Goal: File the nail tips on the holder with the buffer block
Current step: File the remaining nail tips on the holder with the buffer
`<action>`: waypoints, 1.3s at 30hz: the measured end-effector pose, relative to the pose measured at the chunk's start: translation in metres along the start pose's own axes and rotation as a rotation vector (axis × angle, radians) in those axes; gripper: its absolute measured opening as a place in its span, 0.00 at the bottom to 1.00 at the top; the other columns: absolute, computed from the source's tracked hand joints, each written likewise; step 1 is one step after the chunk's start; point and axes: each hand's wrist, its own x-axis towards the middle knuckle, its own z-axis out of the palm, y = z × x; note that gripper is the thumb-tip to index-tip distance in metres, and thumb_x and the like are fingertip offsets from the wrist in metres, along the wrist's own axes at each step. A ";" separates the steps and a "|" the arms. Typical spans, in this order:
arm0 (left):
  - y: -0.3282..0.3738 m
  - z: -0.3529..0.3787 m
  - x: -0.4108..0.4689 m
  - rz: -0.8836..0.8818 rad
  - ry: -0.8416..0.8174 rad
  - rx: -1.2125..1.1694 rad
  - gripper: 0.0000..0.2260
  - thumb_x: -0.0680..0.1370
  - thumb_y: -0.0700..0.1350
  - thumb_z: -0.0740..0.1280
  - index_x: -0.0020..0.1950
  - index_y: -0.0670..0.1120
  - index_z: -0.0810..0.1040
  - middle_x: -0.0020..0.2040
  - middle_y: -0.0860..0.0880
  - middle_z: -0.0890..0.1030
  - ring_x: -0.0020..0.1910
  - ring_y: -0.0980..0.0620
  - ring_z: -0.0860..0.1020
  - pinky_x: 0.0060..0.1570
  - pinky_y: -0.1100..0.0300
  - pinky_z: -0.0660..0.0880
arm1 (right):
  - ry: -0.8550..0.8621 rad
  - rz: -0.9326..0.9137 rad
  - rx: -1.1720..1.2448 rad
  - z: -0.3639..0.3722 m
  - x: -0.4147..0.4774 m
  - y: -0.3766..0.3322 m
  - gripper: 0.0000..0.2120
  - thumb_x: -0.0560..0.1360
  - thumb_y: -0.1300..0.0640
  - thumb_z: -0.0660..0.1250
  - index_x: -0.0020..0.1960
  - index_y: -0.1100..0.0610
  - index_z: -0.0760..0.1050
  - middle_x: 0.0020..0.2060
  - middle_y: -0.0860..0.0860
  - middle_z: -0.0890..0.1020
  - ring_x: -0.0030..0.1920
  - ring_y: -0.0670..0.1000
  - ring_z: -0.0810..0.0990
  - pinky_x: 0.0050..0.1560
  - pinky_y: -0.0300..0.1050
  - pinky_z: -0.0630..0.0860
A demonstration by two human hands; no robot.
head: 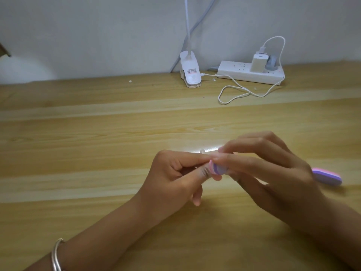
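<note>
The right hand [273, 173] held the buffer block [326, 178] lengthwise, its grip closed around the middle so that one pink-and-purple end stuck out past the heel of the hand and the other end [217, 169] showed between the two hands. The left hand [175, 178] pinched something small against that near end, forefinger and thumb closed tight; a pale, clear piece [202, 151] peeked out just above the fingers, probably the holder with its nail tips, though blur and the fingers hid most of it. Both hands hovered low over the wooden counter [97, 153].

To file well here, the left pinch wanted to stay firm and close to the tip, so it would not flex or spin. The block should pass lightly in one direction along the tip's edge, kept flat against it, with short strokes. Pressing hard risked popping the tip off the holder.
</note>
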 end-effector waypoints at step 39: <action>0.005 -0.004 0.005 -0.201 -0.258 -0.223 0.13 0.84 0.45 0.53 0.41 0.47 0.70 0.29 0.49 0.62 0.18 0.54 0.64 0.21 0.66 0.58 | 0.097 0.073 0.007 -0.003 0.003 0.000 0.10 0.75 0.70 0.69 0.56 0.63 0.78 0.53 0.48 0.81 0.53 0.55 0.82 0.60 0.46 0.76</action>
